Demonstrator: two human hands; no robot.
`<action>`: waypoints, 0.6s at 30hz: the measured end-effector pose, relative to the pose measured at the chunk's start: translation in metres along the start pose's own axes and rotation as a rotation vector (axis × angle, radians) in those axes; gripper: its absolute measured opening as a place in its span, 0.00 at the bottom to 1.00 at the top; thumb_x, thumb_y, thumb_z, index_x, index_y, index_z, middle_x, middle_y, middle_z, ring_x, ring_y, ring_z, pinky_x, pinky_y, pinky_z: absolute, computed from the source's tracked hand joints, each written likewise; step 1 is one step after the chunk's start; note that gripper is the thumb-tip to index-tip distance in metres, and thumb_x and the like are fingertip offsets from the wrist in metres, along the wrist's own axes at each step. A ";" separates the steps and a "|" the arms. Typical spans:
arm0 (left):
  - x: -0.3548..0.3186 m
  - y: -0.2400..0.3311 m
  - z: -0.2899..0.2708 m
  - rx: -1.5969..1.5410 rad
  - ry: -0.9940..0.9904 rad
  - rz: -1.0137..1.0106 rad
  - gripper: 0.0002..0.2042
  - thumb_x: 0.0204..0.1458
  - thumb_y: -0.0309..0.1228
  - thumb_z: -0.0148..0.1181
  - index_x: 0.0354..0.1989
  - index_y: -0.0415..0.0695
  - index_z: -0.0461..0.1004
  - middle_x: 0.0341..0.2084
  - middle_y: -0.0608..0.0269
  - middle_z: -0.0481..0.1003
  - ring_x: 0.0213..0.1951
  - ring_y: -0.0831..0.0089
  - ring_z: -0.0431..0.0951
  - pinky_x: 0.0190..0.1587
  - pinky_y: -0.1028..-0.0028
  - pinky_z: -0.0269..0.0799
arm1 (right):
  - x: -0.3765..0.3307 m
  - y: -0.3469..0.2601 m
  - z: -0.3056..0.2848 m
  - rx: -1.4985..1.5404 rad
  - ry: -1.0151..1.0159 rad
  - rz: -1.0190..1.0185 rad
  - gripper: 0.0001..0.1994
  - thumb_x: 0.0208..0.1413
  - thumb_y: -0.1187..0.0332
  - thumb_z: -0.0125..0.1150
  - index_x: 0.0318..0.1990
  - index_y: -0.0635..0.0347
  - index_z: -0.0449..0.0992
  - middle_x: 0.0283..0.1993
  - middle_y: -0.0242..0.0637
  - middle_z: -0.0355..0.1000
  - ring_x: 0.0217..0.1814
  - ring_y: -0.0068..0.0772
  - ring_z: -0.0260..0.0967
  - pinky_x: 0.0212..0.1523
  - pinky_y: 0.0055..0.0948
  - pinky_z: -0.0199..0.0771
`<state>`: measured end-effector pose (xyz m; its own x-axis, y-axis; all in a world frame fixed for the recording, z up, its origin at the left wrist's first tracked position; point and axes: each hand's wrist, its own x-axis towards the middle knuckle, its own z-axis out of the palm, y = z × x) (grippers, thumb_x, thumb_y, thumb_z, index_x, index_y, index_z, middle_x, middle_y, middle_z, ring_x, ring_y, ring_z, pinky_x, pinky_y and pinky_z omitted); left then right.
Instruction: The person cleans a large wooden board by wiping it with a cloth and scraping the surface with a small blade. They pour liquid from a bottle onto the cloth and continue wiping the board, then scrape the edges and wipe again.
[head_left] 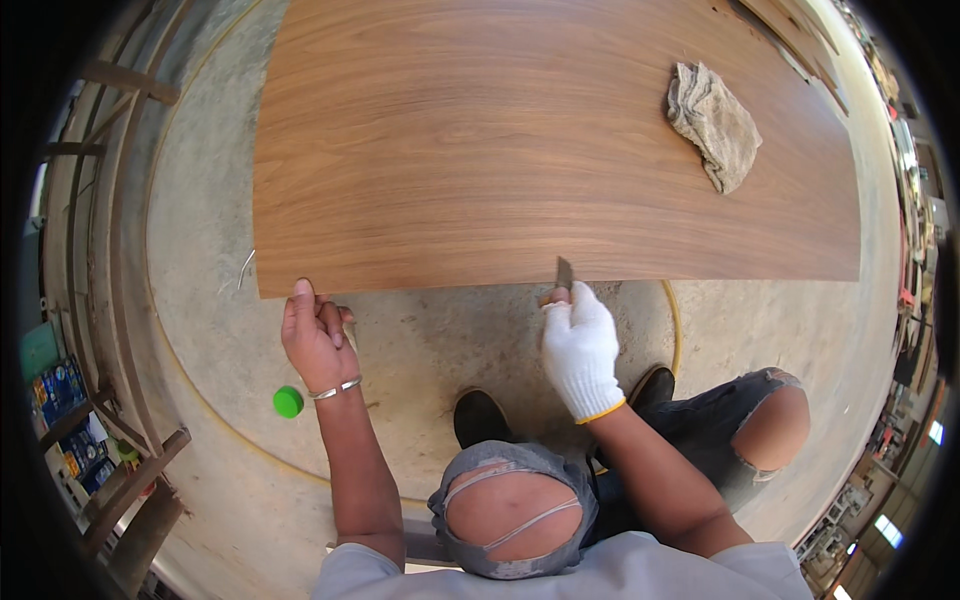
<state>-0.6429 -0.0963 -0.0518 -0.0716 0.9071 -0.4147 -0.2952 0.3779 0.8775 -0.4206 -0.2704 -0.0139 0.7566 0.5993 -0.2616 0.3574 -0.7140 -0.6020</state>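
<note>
A large brown wood-grain board [520,150] lies in front of me. My left hand [320,335] is bare, with a silver bracelet at the wrist. Its thumb rests on the board's near edge close to the left corner, the fingers curled just below. In a white knitted glove, my right hand [580,345] grips a short grey cutter blade [565,272] at the near edge. The blade's tip points away from me, over the board; its lower part is hidden in the hand. A folded beige cloth [714,125] sits on the board toward the right.
Below the board is a concrete floor [220,200], crossed by a curved yellow hose [675,320]. A round green lid [288,402] lies near my left forearm. Wooden frames [115,250] stand at the left. Wood strips [790,40] are at the far right. My knees and dark shoes are close below.
</note>
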 end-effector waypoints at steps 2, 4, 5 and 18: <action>-0.001 0.001 0.000 0.004 0.003 -0.003 0.13 0.69 0.38 0.58 0.35 0.43 0.73 0.28 0.63 0.79 0.14 0.82 0.59 0.24 0.74 0.67 | -0.004 -0.024 0.002 -0.043 -0.102 0.030 0.11 0.66 0.62 0.54 0.39 0.60 0.74 0.30 0.56 0.78 0.35 0.63 0.78 0.39 0.57 0.76; -0.001 0.001 0.002 -0.003 0.000 -0.009 0.12 0.69 0.38 0.58 0.35 0.44 0.73 0.28 0.63 0.79 0.14 0.82 0.59 0.24 0.74 0.67 | -0.008 -0.039 0.012 -0.107 -0.112 -0.055 0.10 0.66 0.61 0.55 0.39 0.58 0.74 0.30 0.53 0.79 0.34 0.61 0.79 0.38 0.57 0.77; -0.001 0.001 0.003 -0.011 0.000 -0.010 0.12 0.69 0.38 0.58 0.35 0.44 0.73 0.28 0.63 0.79 0.14 0.82 0.59 0.24 0.74 0.67 | -0.010 -0.046 0.019 -0.135 -0.139 -0.058 0.11 0.67 0.60 0.55 0.39 0.59 0.74 0.29 0.54 0.79 0.33 0.61 0.79 0.37 0.57 0.77; -0.002 0.001 0.004 -0.032 -0.007 -0.012 0.12 0.69 0.38 0.59 0.35 0.44 0.74 0.29 0.63 0.80 0.14 0.83 0.59 0.26 0.74 0.68 | -0.015 -0.071 0.035 0.019 -0.247 -0.028 0.12 0.65 0.58 0.55 0.41 0.57 0.77 0.33 0.53 0.80 0.38 0.62 0.79 0.43 0.55 0.78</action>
<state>-0.6394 -0.0968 -0.0497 -0.0608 0.9039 -0.4233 -0.3264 0.3828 0.8642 -0.4760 -0.2160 0.0061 0.5892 0.6904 -0.4197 0.3641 -0.6906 -0.6249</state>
